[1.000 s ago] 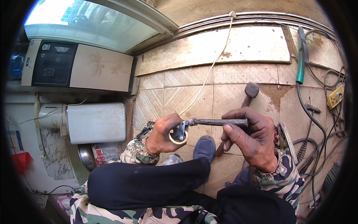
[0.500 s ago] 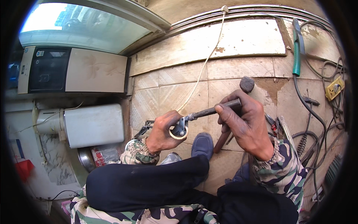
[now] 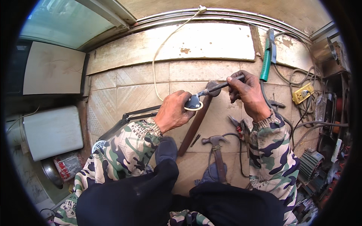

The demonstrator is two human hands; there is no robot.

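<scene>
My left hand (image 3: 174, 112) is closed on a dark metal bracket (image 3: 193, 102) with a cream-coloured ring (image 3: 195, 109) beneath it. Out of the bracket runs a dark metal rod (image 3: 220, 86), slanting up to the right. Its far end is pinched between the thumb and fingers of my right hand (image 3: 247, 94). Below the rod, on the floor, lies a sledgehammer with a brown handle (image 3: 197, 124); its dark head is partly behind the rod. A claw hammer (image 3: 216, 141) is nearer my legs, and pliers with red grips (image 3: 237, 126) lie by my right sleeve.
A green-handled welding electrode holder (image 3: 266, 60) and a yellow socket box (image 3: 302, 93) lie among cables on the right. A long pale board (image 3: 211, 39) rests along the door track. White and beige appliances stand at left, and a finned motor (image 3: 311, 164) at lower right.
My view has shifted right, bringing the claw hammer into sight. The rod's end has passed from a fuller grip to a fingertip pinch in my right hand. Both hands still hold the piece.
</scene>
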